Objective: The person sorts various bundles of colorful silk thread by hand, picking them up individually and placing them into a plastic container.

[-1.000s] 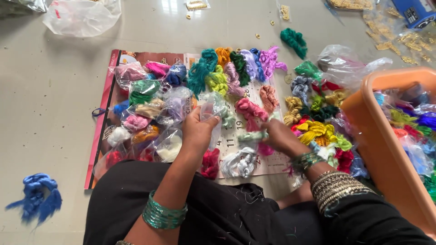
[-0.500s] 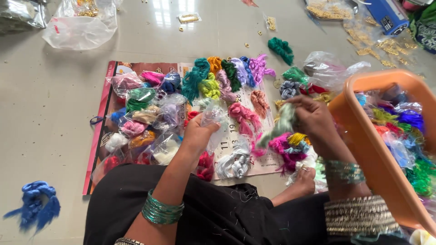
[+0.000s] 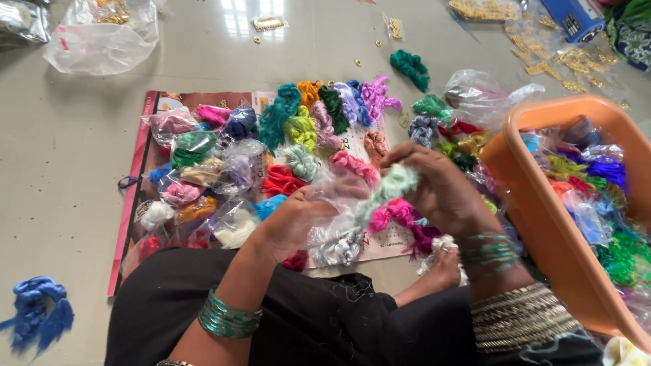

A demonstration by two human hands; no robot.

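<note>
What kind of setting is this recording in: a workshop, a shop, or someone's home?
Probably a home or small craft workspace, worked on the floor. Coloured thread bundles lie on a paper sheet on pale floor tiles, an orange tub holds more, and both hands handle a pale green bundle.

A smooth, pale grey floor [image 3: 61,169] fills the scene, glossy enough that bright light from windows reflects as white patches [image 3: 237,13] far ahead of the hands. No walls or furniture show. A crumpled clear plastic bag [image 3: 102,41] lies on the floor well ahead and to the left of the hands. Small golden bits [image 3: 556,57] are scattered far ahead to the right, near a blue box [image 3: 573,17] at the top edge.
</note>
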